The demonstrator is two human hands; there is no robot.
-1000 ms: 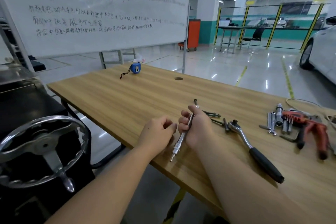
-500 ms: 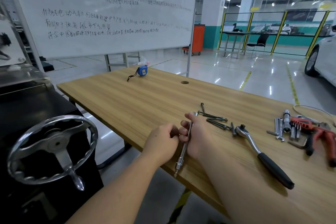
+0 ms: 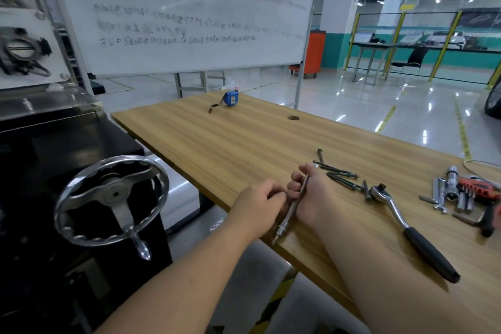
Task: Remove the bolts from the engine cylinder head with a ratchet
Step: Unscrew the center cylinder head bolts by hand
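Observation:
My right hand (image 3: 314, 198) grips a long silver extension bar (image 3: 291, 210) that points down toward the near edge of the wooden table (image 3: 244, 144). My left hand (image 3: 257, 205) sits just left of it with curled fingers touching the bar or the right fingers; whether it holds anything is hidden. A chrome ratchet (image 3: 406, 228) with a black handle lies on the table to the right. Several long dark bolts (image 3: 341, 175) lie loose just beyond my right hand.
Sockets (image 3: 450, 190) and a red-handled tool (image 3: 485, 190) lie at the right end of the table. A blue tape measure (image 3: 230, 98) sits at the far end. A black stand with a chrome handwheel (image 3: 111, 198) stands at left. A whiteboard (image 3: 189, 13) rises behind.
My view has swung left and slightly up. My left hand has closed in against the right hand and the bar. The bar has tilted a little more toward the table's near edge.

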